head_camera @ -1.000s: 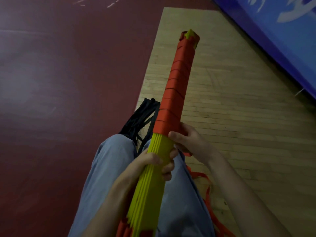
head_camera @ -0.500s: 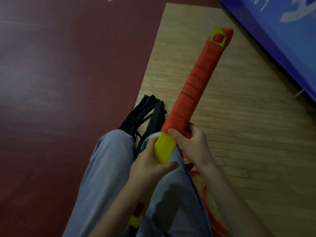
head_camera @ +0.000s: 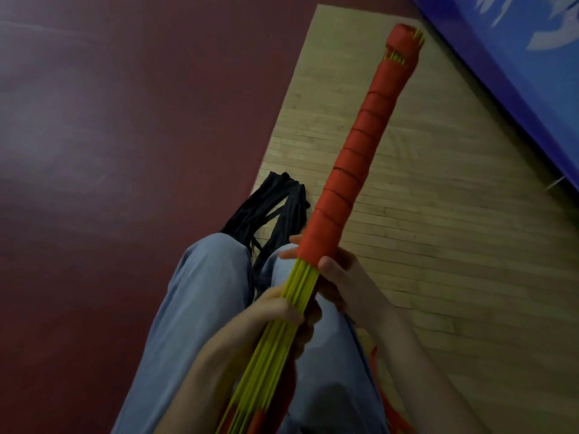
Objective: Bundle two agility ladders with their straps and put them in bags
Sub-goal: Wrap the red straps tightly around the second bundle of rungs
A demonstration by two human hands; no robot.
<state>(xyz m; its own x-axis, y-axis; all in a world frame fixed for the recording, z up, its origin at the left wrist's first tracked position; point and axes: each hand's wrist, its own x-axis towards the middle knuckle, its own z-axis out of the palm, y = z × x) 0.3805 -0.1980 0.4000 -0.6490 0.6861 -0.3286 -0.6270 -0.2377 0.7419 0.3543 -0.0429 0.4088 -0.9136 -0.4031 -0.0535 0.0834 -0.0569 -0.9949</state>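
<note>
The ladder (head_camera: 299, 285), a stiff, likely light stack, slants up over the lap. The left hand (head_camera: 279, 311) grips its bare slats; the right hand (head_camera: 346, 285) clasps the lowest turn of the strap (head_camera: 354, 151), probably the surest hold.

The left hand (head_camera: 279, 311) grips the yellow part of the ladder bundle (head_camera: 360, 158), and its forearm rises from 6 o'clock toward 1. Just beyond, at 1 o'clock, the right hand (head_camera: 347, 286) clasps the same bundle. Its thumb lies on the right side and its fingers (head_camera: 289, 253) curl out at the left. Its forearm enters from 5 o'clock.
</note>
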